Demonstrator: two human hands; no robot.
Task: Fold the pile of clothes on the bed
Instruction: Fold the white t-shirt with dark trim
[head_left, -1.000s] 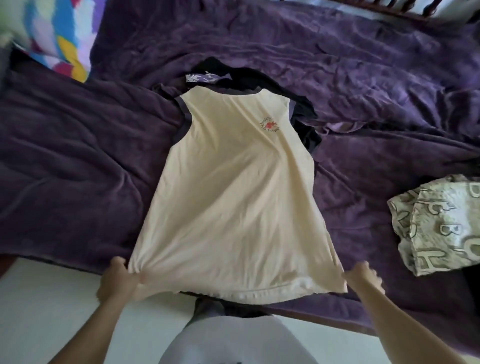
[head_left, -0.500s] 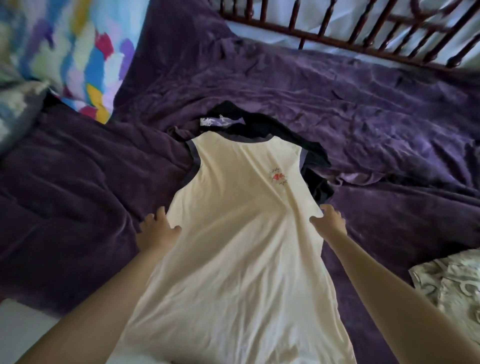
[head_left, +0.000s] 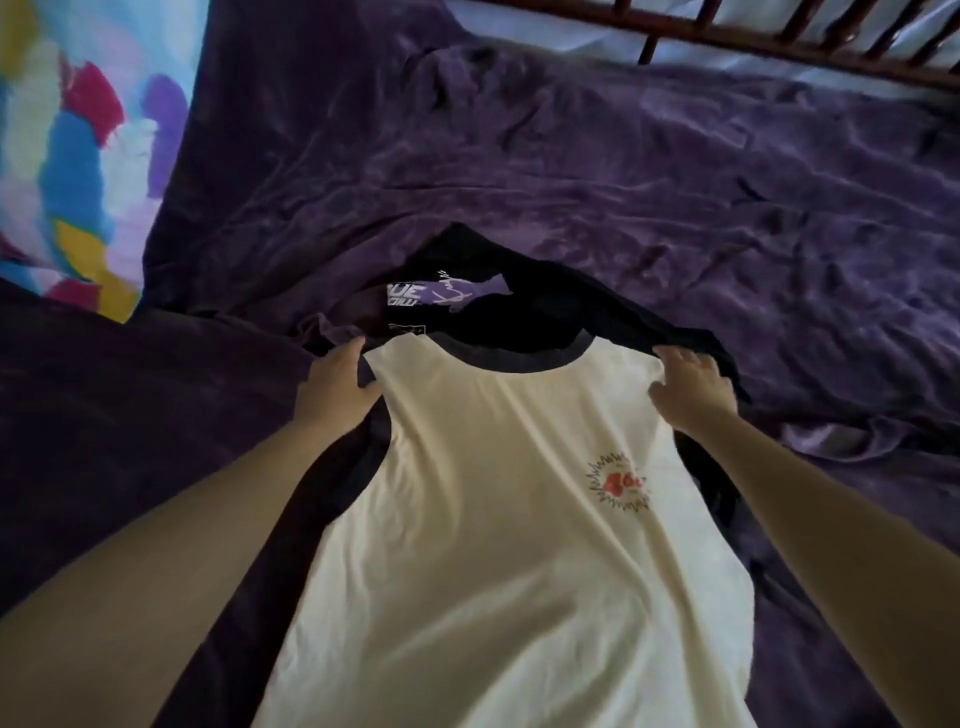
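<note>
Shoulders of cream shirt (head_left: 493, 545) pinched in left hand (head_left: 332, 387) and right hand (head_left: 691, 389) grip — black garment (head_left: 550, 312) behind shows "UE".

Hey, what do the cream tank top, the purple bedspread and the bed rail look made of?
Cream tank top: thin matte knit, probably cotton jersey, given its soft creases. Purple bedspread: plush, velvety fabric, with sheen along wrinkles. Bed rail: likely reddish-brown wood, with slender spindles.
</note>
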